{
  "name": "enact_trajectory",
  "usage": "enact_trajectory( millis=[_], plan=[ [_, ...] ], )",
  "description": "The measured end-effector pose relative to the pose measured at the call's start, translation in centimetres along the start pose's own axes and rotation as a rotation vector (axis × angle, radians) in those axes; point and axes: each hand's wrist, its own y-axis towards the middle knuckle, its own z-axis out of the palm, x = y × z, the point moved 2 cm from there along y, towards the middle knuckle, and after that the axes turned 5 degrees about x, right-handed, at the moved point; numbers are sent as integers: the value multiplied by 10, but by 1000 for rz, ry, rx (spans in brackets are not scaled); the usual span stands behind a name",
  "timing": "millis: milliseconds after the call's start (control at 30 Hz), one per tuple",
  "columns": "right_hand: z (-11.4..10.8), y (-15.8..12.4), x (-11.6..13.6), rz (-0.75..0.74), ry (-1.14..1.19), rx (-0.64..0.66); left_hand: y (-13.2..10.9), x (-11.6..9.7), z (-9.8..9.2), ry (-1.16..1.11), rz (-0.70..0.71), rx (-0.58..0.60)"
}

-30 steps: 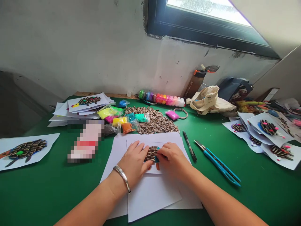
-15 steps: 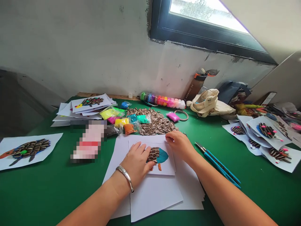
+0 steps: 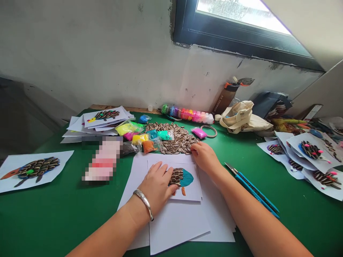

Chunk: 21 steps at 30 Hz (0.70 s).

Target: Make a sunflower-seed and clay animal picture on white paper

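The right hand (image 3: pixel 205 157) lies nearer the sunflower seed pile (image 3: pixel 174 141), its curled fingers (image 3: pixel 194 149) at the edge; any hold is unclear. The left hand (image 3: pixel 157 186) rests open on the paper card (image 3: pixel 195 194).

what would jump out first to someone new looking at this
The big heap of sunflower seeds at the back of the table stands out, with bright clay packets to its left. In front, the left hand rests on a teal clay picture, the right hand beside the heap. More seed pictures lie far right.

light: daylight from window (image 3: pixel 241 21) | glare: pane blown out | edges: bowed | shadows: soft
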Motion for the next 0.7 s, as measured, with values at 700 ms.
enact_trajectory(
  millis=[700],
  plan=[
    [-22,-79,49,-13,789,213,0,2,0,-7,18,-28]
  ],
)
